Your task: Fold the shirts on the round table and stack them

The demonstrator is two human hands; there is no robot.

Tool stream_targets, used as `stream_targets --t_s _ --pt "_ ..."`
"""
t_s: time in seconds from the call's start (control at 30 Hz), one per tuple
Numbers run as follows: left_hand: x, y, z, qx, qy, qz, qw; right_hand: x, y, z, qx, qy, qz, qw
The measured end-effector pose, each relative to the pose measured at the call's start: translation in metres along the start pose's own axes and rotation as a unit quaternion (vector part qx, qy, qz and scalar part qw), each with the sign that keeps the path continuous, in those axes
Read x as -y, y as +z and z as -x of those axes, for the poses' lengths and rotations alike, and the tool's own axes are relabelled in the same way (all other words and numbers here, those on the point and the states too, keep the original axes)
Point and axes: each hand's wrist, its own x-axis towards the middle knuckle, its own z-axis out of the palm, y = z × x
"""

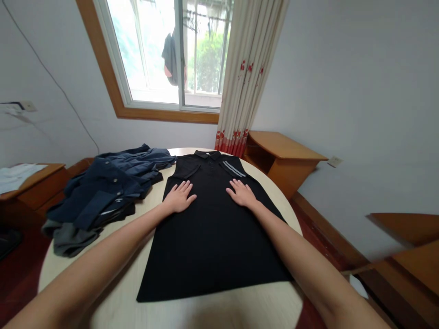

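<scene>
Our left hand [178, 198] and right hand [242, 193] lie open on the black shirt [212, 246]; dragging either sideways could crease it.

Decent daylight here, pretty much all from the window [202, 55], which is blown out to near white with the greenery washed pale. Walls look cool grey, corners go dim. There's a bit of shine on the worktop [267, 301] and soft shadows under the arms. Black shirt [212, 237] loses most fold detail. Wide-lens stretch at the edges, slightly soft and smeary there too.
</scene>
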Motion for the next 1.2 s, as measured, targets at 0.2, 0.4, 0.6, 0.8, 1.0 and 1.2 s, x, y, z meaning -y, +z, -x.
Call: stream_targets --t_s 0.2,0.4,0.6,0.8,1.0,1.2 --pt "-0.043 -0.007 0.042 -0.021 -0.016 0.011 1.000 0.024 -0.003 0.038 -0.015 0.023 -0.012 1.000" --pt "-0.075 0.009 0.080 -0.022 0.035 0.037 0.998 0.059 0.019 0.082 0.004 -0.108 -0.027 0.994" --pt "-0.030 0.010 0.117 -0.030 -0.003 0.024 0.999 -0.026 0.012 0.111 -0.025 0.018 0.011 0.999" --pt "-0.022 0.003 0.141 -0.038 -0.061 0.013 0.997 -0.071 0.004 0.128 -0.051 0.124 0.029 0.991" --pt "-0.025 -0.008 0.152 -0.117 -0.141 -0.016 0.983 -0.020 -0.003 0.117 -0.067 0.103 0.027 0.992" --pt "-0.027 -0.018 0.156 -0.096 -0.187 -0.005 0.978 0.061 -0.007 0.105 -0.101 -0.011 -0.061 0.993"
